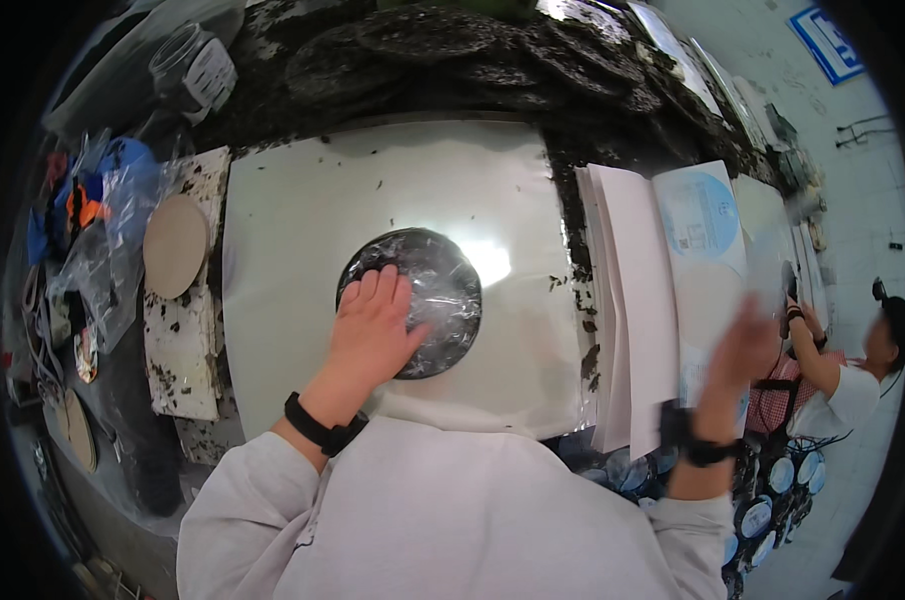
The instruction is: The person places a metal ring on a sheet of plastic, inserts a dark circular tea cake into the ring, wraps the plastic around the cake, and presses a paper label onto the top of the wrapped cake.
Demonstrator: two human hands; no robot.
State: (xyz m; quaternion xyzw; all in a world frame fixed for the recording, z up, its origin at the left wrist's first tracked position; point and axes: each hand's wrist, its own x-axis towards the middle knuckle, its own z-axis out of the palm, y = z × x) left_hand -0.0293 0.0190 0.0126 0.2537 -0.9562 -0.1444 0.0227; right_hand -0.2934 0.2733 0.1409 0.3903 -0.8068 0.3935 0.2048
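A round, flat, dark disc (451, 300) wrapped in shiny clear film lies near the middle of a pale metal sheet (303, 210). My left hand (371, 330) rests flat on the disc's left half, fingers stretched out and the thumb apart. Off to the right, my right hand (738, 350) is smeared by motion above a stack of white paper sheets (638, 300). One sheet carries a round light-blue label (698, 212). A pale blur stands just beyond the right fingertips; whether the hand holds it cannot be made out.
Dark, rough round cakes (433, 35) are piled at the back. A clear plastic jar (188, 70) stands far left. Beside the metal sheet, a beige oval disc (176, 247) rests on a stained white board (181, 370). Blue-labelled round packs (758, 518) lie lower right, near another person (848, 390).
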